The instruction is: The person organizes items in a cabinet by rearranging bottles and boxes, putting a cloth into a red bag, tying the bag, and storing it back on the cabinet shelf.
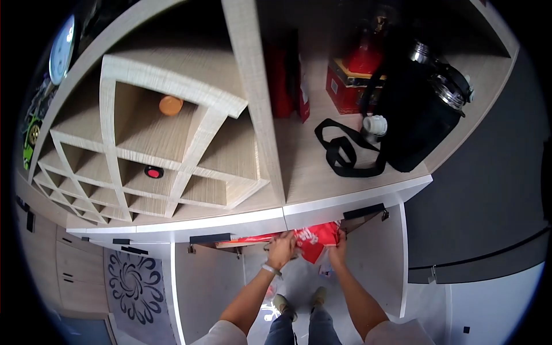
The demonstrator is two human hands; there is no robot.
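A red bag [315,237] with white print, crumpled, is at the opening of the lower cabinet. My right hand [338,246] is closed on its right edge. My left hand [282,250], wearing a band at the wrist, has its fingers bent at the bag's left edge; they are slightly blurred and seem to grip it. Left of that hand, another flat red item [253,238] shows just inside the cabinet, mostly hidden under the counter edge. What else lies inside the cabinet is hidden.
Two white cabinet doors [210,293] [376,259] stand open on either side of my arms. Above is a counter with a lattice shelf [172,75], a black bottle bag [414,126] with a strap and a red box [348,89]. A patterned mat [135,287] lies left.
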